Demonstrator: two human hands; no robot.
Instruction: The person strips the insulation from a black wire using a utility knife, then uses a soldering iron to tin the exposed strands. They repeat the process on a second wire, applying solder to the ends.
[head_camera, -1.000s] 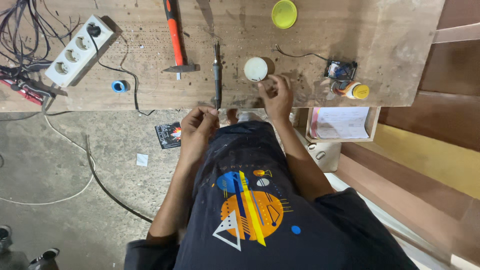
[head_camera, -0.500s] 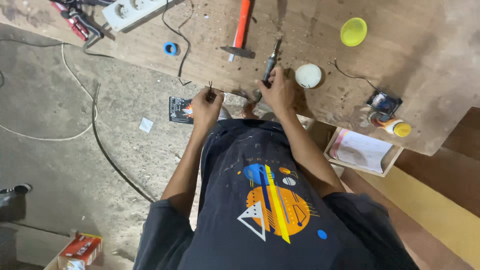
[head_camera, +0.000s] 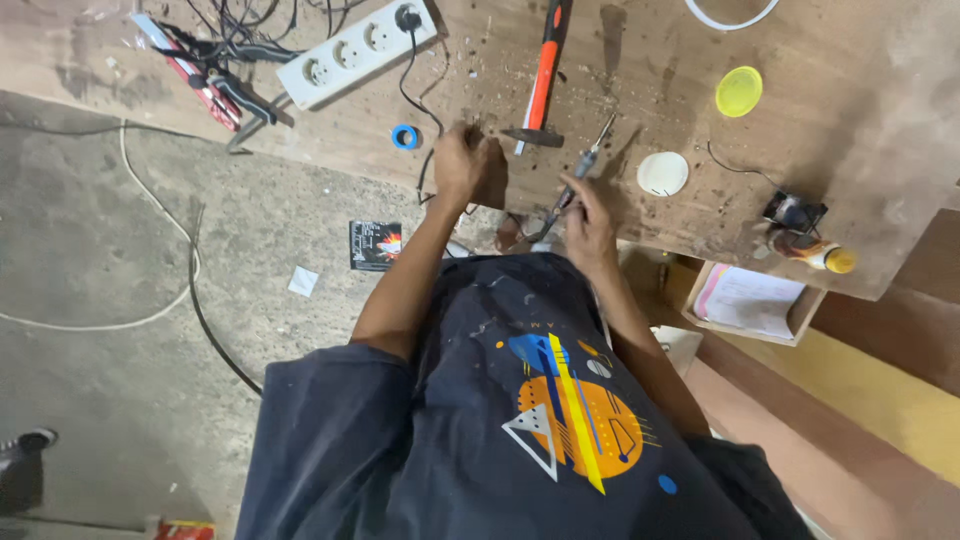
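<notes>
My right hand (head_camera: 590, 215) is closed around a slim dark-handled tool, like a soldering iron (head_camera: 585, 165). Its tip points up and away over the worn wooden workbench (head_camera: 880, 150). My left hand (head_camera: 460, 165) rests knuckles-up on the bench edge, fingers pinched together on what seems to be a thin wire. A black cable (head_camera: 425, 185) runs just left of that hand. An orange-handled hammer (head_camera: 545, 70) lies between and beyond the two hands.
A white power strip (head_camera: 355, 50), red pliers (head_camera: 205, 85) and a blue tape roll (head_camera: 404, 137) sit left. A white round lid (head_camera: 662, 173), yellow lid (head_camera: 738, 91) and yellow-capped bottle (head_camera: 815, 252) sit right. A box of papers (head_camera: 750, 300) hangs under the bench.
My right hand picked the slim tool off the bench and now holds it raised. My left hand moved from below the bench edge up onto the board. The view shifted.
</notes>
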